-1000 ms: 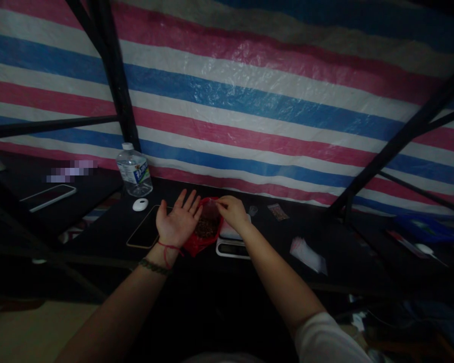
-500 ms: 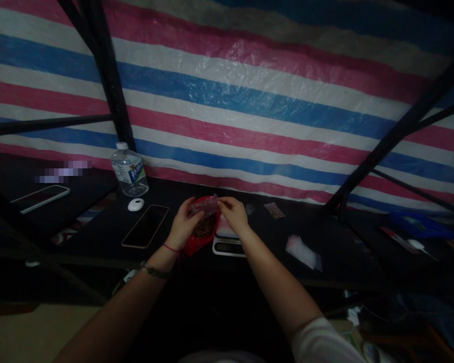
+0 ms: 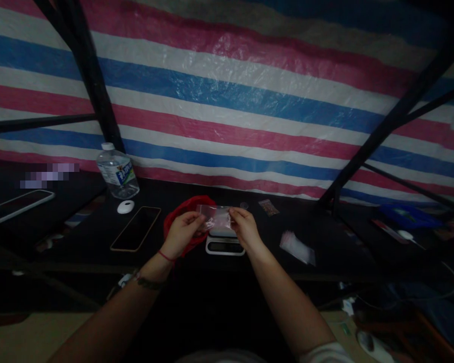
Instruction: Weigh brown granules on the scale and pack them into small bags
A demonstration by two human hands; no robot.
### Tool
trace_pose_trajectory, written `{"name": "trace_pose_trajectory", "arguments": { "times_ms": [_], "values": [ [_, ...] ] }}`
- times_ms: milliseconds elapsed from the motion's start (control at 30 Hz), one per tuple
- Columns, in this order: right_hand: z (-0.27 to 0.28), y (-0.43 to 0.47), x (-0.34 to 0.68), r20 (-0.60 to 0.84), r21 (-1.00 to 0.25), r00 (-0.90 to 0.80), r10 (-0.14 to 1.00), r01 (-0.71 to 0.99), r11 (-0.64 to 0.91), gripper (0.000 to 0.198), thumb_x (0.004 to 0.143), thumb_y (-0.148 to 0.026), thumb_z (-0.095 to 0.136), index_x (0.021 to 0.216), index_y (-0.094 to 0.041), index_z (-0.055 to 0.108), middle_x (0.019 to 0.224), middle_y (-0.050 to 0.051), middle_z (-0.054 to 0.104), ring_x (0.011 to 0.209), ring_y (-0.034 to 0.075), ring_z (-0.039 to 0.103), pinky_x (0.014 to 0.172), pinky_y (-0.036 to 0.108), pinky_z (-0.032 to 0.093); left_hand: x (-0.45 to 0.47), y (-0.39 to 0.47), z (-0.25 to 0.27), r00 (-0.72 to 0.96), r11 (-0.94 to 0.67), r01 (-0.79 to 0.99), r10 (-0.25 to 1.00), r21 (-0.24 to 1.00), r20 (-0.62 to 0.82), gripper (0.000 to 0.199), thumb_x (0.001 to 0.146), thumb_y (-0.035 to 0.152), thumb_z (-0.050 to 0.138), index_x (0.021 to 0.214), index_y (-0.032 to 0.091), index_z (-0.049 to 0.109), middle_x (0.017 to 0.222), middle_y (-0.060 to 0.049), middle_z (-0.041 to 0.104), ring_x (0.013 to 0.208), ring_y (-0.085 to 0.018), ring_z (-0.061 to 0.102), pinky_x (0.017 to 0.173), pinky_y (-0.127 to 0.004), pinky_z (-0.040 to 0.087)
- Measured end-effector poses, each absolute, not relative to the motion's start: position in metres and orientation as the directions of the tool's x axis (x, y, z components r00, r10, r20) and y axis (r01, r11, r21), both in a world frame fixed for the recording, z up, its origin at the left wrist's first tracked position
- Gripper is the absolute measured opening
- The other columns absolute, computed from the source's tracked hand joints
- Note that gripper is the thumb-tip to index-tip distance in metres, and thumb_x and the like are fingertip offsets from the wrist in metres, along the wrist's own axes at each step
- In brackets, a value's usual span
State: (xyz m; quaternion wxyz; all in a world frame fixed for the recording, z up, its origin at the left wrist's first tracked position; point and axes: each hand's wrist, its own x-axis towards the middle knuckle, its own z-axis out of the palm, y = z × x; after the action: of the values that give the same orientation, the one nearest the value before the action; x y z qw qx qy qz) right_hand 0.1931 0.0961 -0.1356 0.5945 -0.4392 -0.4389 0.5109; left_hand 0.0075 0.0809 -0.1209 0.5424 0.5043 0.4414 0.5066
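Observation:
A small clear zip bag (image 3: 216,217) is stretched between my two hands, above a digital scale (image 3: 225,246). My left hand (image 3: 182,230) pinches the bag's left end, and my right hand (image 3: 244,225) grips its right end. Behind and below my left hand lies a red plastic bag (image 3: 174,214); its contents are hidden from this angle. To the right of the scale rests a small filled zip bag (image 3: 268,207) with brownish bits inside. A stack of clear zip bags (image 3: 297,248) lies nearer the table's front edge.
On the left are a dark-screened phone (image 3: 136,228), a white earbud case (image 3: 125,206), a clear plastic bottle (image 3: 117,171) and another phone (image 3: 20,205). Black metal posts (image 3: 98,85) flank the black table. A striped plastic sheet (image 3: 230,126) hangs behind. A blue item (image 3: 412,217) is at right.
My hands have moved apart, pulling the clear zip bag out flat, and now sit over the scale. Brown contents visible earlier in the red bag are now covered. The view shifted slightly.

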Motion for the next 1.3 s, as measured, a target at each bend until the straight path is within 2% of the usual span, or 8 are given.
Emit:
{"name": "trace_pose_trajectory", "arguments": {
  "times_ms": [200, 367, 533, 667, 767, 933, 1067, 1300],
  "values": [
    [-0.149, 0.066, 0.234, 0.177, -0.984, 0.071, 0.982, -0.008, 0.178, 0.028, 0.069, -0.044, 0.068, 0.078, -0.017, 0.065, 0.064, 0.000, 0.059, 0.054, 0.011, 0.050, 0.052, 0.023, 0.039, 0.033, 0.060, -0.128, 0.276, -0.091, 0.096, 0.959, 0.991, 0.062, 0.030, 0.073, 0.045, 0.064, 0.074, 0.015, 0.062, 0.064, -0.001, 0.065, 0.057, -0.014, 0.060, 0.053, -0.023, 0.045],
    [-0.150, 0.044, 0.322, 0.216, -0.976, 0.367, 0.904, 0.097, 0.194, 0.035, 0.069, -0.046, 0.067, 0.088, -0.016, 0.064, 0.061, -0.001, 0.057, 0.051, 0.011, 0.048, 0.049, 0.023, 0.037, 0.044, 0.047, -0.130, 0.407, -0.159, 0.181, 0.911, 0.970, 0.073, 0.023, 0.075, 0.037, 0.061, 0.080, 0.015, 0.065, 0.078, -0.005, 0.068, 0.070, -0.017, 0.064, 0.064, -0.026, 0.050],
    [-0.173, 0.028, 0.439, 0.229, -0.935, 0.526, 0.819, 0.353, 0.035, 0.052, 0.069, -0.050, 0.063, 0.106, -0.014, 0.060, 0.067, 0.004, 0.062, 0.054, 0.016, 0.054, 0.052, 0.027, 0.042, 0.046, 0.047, -0.132, 0.469, -0.226, 0.303, 0.881, 0.926, 0.062, 0.024, 0.077, 0.037, 0.057, 0.082, 0.015, 0.067, 0.080, -0.005, 0.068, 0.072, -0.017, 0.062, 0.066, -0.026, 0.049],
    [-0.201, 0.015, 0.486, 0.328, -0.599, 0.424, 0.844, 0.785, -0.161, 0.045, 0.075, -0.047, 0.054, 0.102, -0.013, 0.065, 0.094, 0.014, 0.066, 0.090, 0.027, 0.061, 0.081, 0.040, 0.046, 0.049, 0.049, -0.138, 0.512, -0.258, 0.354, 0.858, 0.899, 0.045, 0.025, 0.078, 0.036, 0.055, 0.084, 0.015, 0.067, 0.081, -0.005, 0.069, 0.074, -0.017, 0.062, 0.068, -0.025, 0.048],
    [-0.214, 0.007, 0.483, 0.383, -0.376, 0.271, 0.883, 0.919, -0.119, 0.055, 0.083, -0.048, 0.045, 0.125, -0.015, 0.054, 0.130, 0.015, 0.052, 0.123, 0.029, 0.045, 0.101, 0.045, 0.034, 0.048, 0.052, -0.144, 0.523, -0.281, 0.382, 0.851, 0.880, 0.045, 0.025, 0.079, 0.035, 0.054, 0.084, 0.015, 0.068, 0.082, -0.005, 0.069, 0.076, -0.017, 0.063, 0.069, -0.025, 0.048],
    [-0.222, 0.000, 0.448, 0.076, -0.192, 0.192, 0.978, 0.966, -0.175, 0.070, 0.084, -0.060, 0.041, 0.144, -0.029, 0.026, 0.150, 0.006, 0.028, 0.136, 0.032, 0.024, 0.105, 0.053, 0.023, 0.044, 0.060, -0.153, 0.512, -0.335, 0.424, 0.855, 0.841, 0.082, 0.025, 0.081, 0.036, 0.053, 0.087, 0.017, 0.068, 0.084, -0.004, 0.070, 0.078, -0.018, 0.065, 0.070, -0.025, 0.048],
    [-0.220, 0.016, 0.425, -0.010, -0.104, 0.176, 0.984, 0.979, -0.176, 0.064, 0.088, -0.057, 0.034, 0.145, -0.031, 0.022, 0.153, 0.003, 0.023, 0.139, 0.032, 0.018, 0.107, 0.054, 0.018, 0.042, 0.064, -0.156, 0.480, -0.377, 0.453, 0.867, 0.808, 0.136, 0.024, 0.081, 0.035, 0.052, 0.086, 0.017, 0.069, 0.083, -0.004, 0.071, 0.077, -0.017, 0.065, 0.069, -0.024, 0.049],
    [-0.202, 0.073, 0.384, -0.028, -0.111, 0.064, 0.998, 0.992, -0.066, 0.062, 0.089, -0.060, 0.032, 0.144, -0.033, 0.026, 0.153, 0.003, 0.021, 0.139, 0.035, 0.013, 0.106, 0.059, 0.015, 0.035, 0.073, -0.158, 0.414, -0.449, 0.507, 0.876, 0.736, 0.248, 0.024, 0.083, 0.035, 0.051, 0.084, 0.018, 0.069, 0.083, -0.003, 0.071, 0.077, -0.017, 0.065, 0.069, -0.024, 0.049]
  ]
}}
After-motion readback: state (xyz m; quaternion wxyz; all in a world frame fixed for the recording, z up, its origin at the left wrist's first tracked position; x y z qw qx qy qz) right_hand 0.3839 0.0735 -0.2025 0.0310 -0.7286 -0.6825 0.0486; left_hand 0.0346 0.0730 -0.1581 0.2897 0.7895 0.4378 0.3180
